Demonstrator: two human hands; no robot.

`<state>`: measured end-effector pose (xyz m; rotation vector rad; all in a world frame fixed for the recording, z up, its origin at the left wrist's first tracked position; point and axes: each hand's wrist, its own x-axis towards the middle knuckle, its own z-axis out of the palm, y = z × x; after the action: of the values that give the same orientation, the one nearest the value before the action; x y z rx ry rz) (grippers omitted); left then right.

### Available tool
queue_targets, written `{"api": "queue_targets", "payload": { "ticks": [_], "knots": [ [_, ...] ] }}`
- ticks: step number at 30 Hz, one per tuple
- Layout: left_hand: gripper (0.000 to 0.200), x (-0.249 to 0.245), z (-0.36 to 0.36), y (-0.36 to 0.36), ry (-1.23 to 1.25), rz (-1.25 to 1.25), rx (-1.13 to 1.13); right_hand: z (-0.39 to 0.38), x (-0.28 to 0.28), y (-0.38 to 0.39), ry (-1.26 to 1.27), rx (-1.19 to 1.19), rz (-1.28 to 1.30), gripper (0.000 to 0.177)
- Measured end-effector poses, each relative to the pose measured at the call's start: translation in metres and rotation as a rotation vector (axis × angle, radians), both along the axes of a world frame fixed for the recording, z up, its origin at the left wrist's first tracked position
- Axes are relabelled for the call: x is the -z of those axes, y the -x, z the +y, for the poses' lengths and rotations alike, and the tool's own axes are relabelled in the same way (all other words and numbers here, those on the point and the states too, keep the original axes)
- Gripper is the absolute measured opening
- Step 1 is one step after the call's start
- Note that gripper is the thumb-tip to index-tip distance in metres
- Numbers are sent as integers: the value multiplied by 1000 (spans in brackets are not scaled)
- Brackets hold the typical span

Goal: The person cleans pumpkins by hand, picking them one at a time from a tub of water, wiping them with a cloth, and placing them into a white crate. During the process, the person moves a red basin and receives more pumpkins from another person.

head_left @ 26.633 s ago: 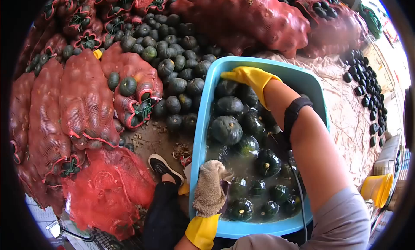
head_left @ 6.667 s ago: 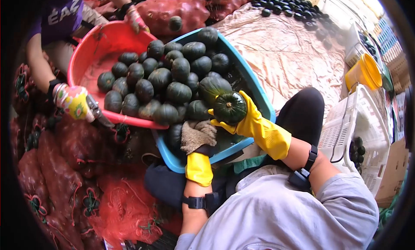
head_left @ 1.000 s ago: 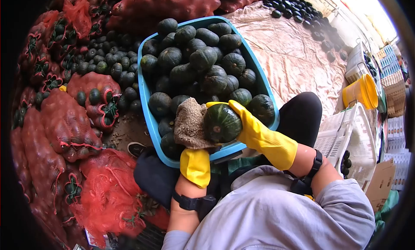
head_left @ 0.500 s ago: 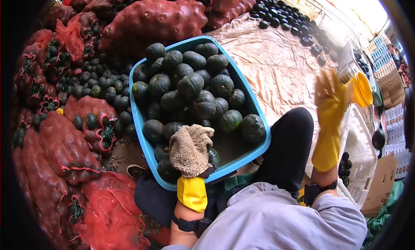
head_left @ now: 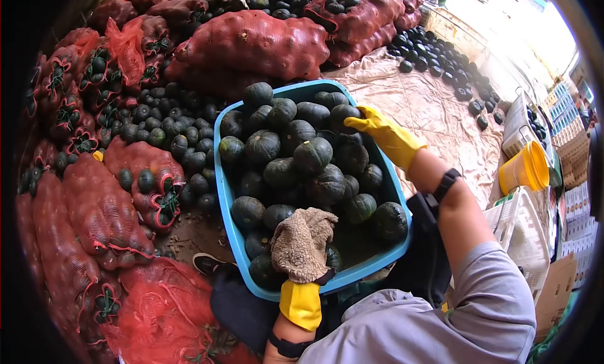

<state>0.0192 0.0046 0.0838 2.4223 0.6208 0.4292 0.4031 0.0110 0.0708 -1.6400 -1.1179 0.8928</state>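
— Floor level, head view: red mesh sacks [head_left: 251, 43] surround a blue tub [head_left: 224, 194] heaped with kabocha squashes [head_left: 296, 156]. Which of the hands is nearer the far squash [head_left: 343, 115]?

— The right hand [head_left: 380, 130], draped on it at the far rim; grip undetermined, stem axis hidden. The left hand [head_left: 301, 247], cloth-covered, rests at the near end, closure unseen.
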Motion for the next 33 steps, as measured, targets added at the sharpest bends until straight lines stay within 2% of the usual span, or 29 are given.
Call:
{"api": "queue_targets", "payload": {
  "ticks": [1, 2, 3, 5, 7, 9, 10, 11, 12, 13, 14, 15, 16, 18, 21, 25, 26, 28, 29, 30, 32, 33],
  "knots": [
    [29, -1, 0, -2, 8, 9, -1, 2, 22, -1, -135, -44, 423, 59],
    [29, -1, 2, -4, -44, 7, 9, -10, 23, 2, -171, -14, 530, 60],
    [28, 0, 4, -5, -94, 10, 22, -30, -6, 33, -207, 21, 640, 61],
    [25, 16, 3, -5, 17, -130, 2, -59, -42, 76, -235, 68, 804, 64],
    [23, 18, -1, -5, 144, -219, -29, -78, -53, 103, -216, 78, 911, 68],
    [20, 11, -2, -4, 115, -260, -21, -101, -43, 132, -301, -28, 1376, 70],
    [18, 4, -2, -3, -14, -230, 9, -117, -35, 151, -345, -84, 1614, 71],
    [17, -2, -1, -3, -163, -178, 26, -124, -25, 170, -307, -86, 1686, 74],
    [17, -4, -2, 0, -470, -122, 49, -130, -16, 185, -267, -87, 1760, 78],
    [17, -1, -8, 1, -235, -3, -59, -139, -17, 197, -331, -37, 1757, 73],
    [16, -3, -9, 0, -285, -145, -14, -150, -21, 211, -396, 16, 1756, 68],
    [20, 4, -8, 0, -282, -37, 7, -157, -25, 221, -461, 69, 1751, 63],
    [24, 11, -6, 1, -277, 67, 26, -160, -27, 226, -337, 218, 1799, 61],
    [25, -2, -11, 4, -382, -51, 66, -167, -12, 233, -375, 132, 1911, 60],
    [37, -4, -10, 7, -454, 0, 98, -168, -18, 246, -337, 356, 1858, 59],
    [44, -8, -18, 11, -336, -83, 0, -160, -8, 253, -256, 391, 1434, 63],
    [46, -10, -21, 14, -264, -156, -53, -166, 4, 248, -310, 132, 1453, 68],
    [49, -17, -29, 20, -99, -326, -168, -169, -28, 255, -115, 17, 1056, 73],
    [51, -21, -30, 22, -37, -390, -209, -171, -32, 254, -125, -30, 892, 69],
    [53, -23, -32, 23, 17, -439, -238, -169, -26, 257, -57, 128, 747, 54],
    [57, -24, -32, 25, 69, -401, -251, -161, -25, 253, -51, 104, 633, 49],
    [94, -18, -30, 27, 112, -245, -242, -157, -22, 253, -90, 122, 589, 45]
  ]
}}
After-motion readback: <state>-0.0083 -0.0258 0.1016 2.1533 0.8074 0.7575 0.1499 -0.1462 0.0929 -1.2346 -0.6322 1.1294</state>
